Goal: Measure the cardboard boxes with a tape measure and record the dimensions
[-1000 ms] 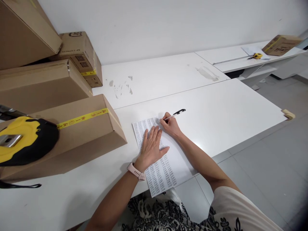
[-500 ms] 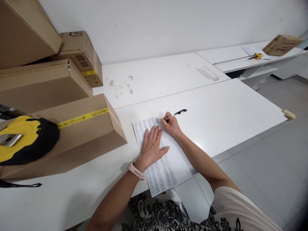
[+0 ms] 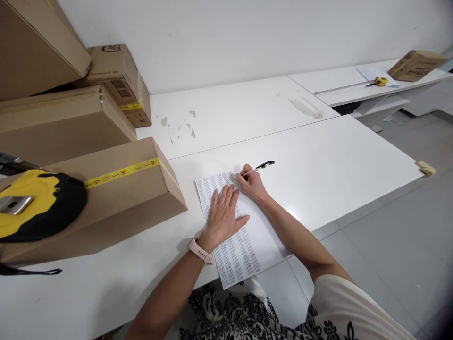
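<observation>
A printed sheet of paper [image 3: 236,255] covered in small rows of text lies on the white table [image 3: 318,160], its near end hanging over the table's front edge. My left hand [image 3: 223,216] rests flat on the sheet, fingers stretched out, a pale watch on the wrist. My right hand [image 3: 250,183] pinches a pen [image 3: 260,167] with a black cap, its tip touching the sheet's top right corner.
Cardboard boxes [image 3: 116,189] with yellow tape are stacked on the left of the table. A yellow and black tape measure [image 3: 35,205] sits on the nearest box. On a far table at the right lie another box [image 3: 415,63] and a small yellow tape measure [image 3: 380,81].
</observation>
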Available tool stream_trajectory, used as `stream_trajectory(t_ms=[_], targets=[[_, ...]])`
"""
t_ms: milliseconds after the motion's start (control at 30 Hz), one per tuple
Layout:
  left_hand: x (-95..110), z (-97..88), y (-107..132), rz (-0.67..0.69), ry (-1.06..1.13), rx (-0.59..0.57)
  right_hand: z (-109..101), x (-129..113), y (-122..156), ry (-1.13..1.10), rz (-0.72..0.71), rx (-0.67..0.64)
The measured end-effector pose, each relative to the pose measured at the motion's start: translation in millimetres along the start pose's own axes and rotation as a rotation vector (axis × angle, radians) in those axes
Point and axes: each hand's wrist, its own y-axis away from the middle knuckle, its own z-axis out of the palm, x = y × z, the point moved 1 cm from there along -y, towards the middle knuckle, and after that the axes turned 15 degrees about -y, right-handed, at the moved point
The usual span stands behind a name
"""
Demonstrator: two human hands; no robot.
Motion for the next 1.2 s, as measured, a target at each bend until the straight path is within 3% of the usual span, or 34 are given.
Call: stream_trajectory(t_ms=[1200], targets=[[0.2, -4.0, -0.3, -0.002, -0.004, -0.025, -1.3, -0.1, -0.6, 0.022, 0.002, 0.019]])
